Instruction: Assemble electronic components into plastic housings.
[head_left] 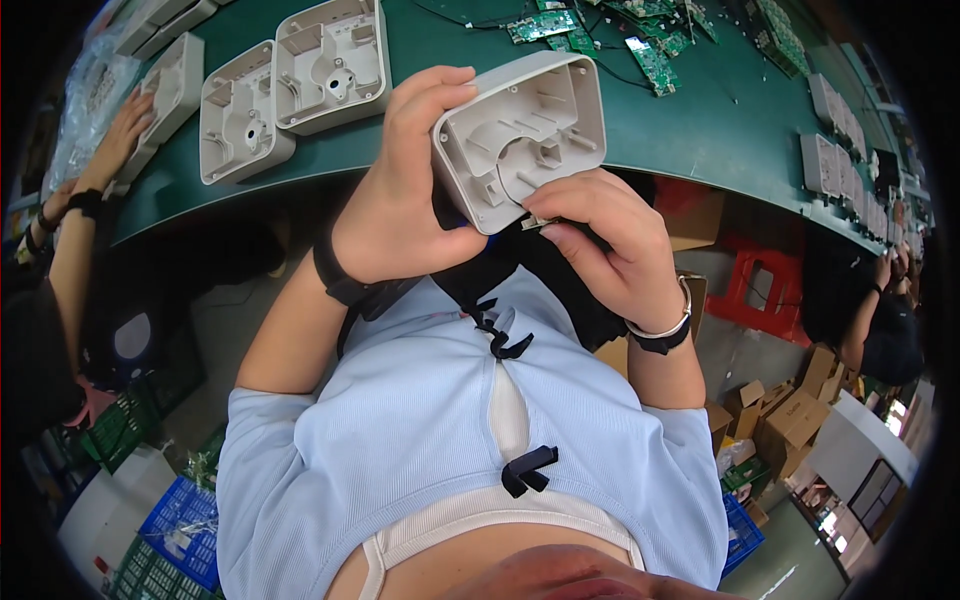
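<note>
Your pale blue shirt [440, 420] fills the lower middle of the view, and both bare forearms rise from it to meet above your chest. Your left hand [400, 205] has its wrist bent back, with a black wristband [345, 285] on it; the fingers lie pressed together, curled over the upper left edge of a grey plastic housing shell [520, 135], and the thumb braces its lower rim. Your right hand [600, 235] wears a light band and a dark one at the wrist; its thumb and forefinger pinch a small metal part [537, 221] against the shell's lower edge, the other fingers folded under.

You hold the shell just off the near edge of the green workbench [690, 130], its open side tilted toward you. Inside it you see moulded ribs, a curved wall and a square boss, with no loose pieces.

Two more open shells [290, 85] lie face up on the bench. Green circuit boards [650, 40] sit at the far edge. The metal part is mostly hidden by your fingers, so its shape is unclear. A co-worker's hand [120, 135] rests on another housing at the left.
</note>
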